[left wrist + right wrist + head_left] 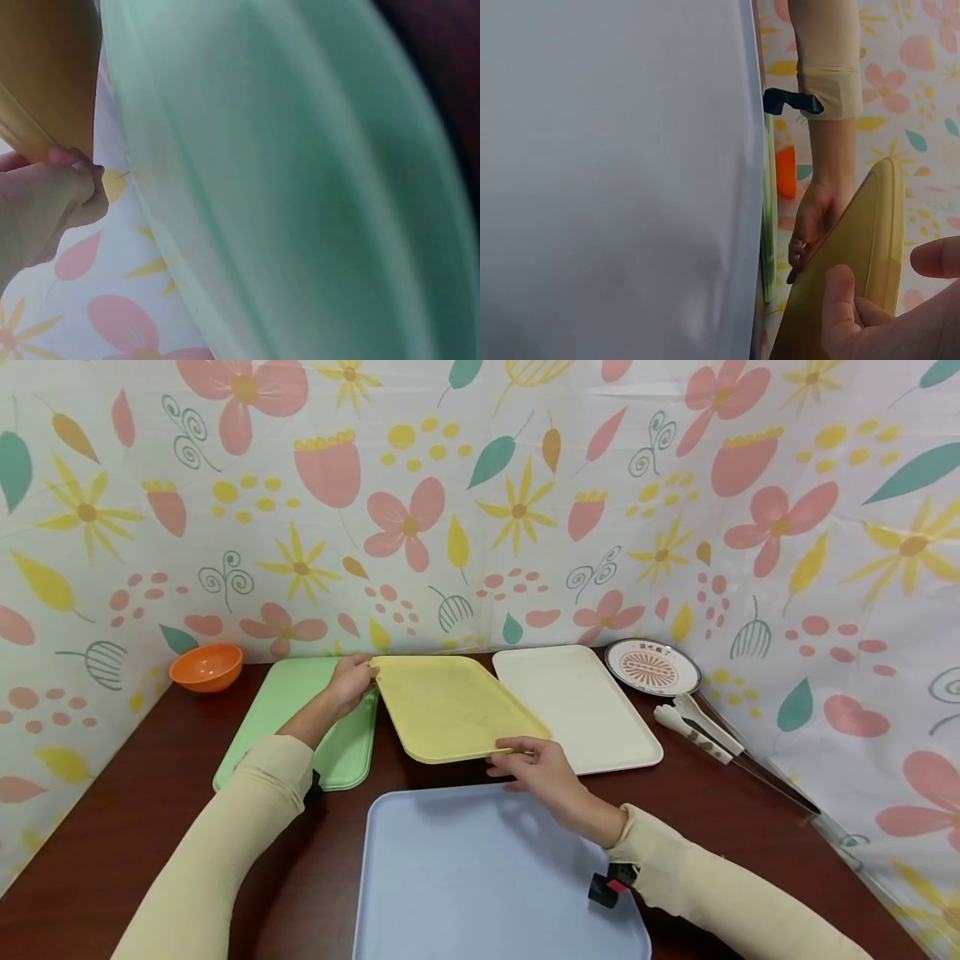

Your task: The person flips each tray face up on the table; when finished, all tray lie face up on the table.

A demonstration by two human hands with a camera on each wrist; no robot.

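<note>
A yellow tray [457, 706] is held raised and tilted between the two hands. The left hand [351, 683] grips its far left corner, above the green tray [348, 752]; the left wrist view shows the curled left fingers [71, 176] at the tray's edge. At the near right corner, the right hand [551, 781] holds the edge with fingers above and below it. That hand [877, 322] shows from beneath in the right wrist view, one finger against the tray's underside. Below the right forearm lies a large blue tray [480, 877].
A white tray [577, 706] lies behind the yellow one to the right. Beyond it are a patterned plate [652, 667] and tongs [701, 731] by the right wall. An orange bowl [207, 667] stands at the back left. Floral cloth [420, 443] hangs behind the dark table [315, 877].
</note>
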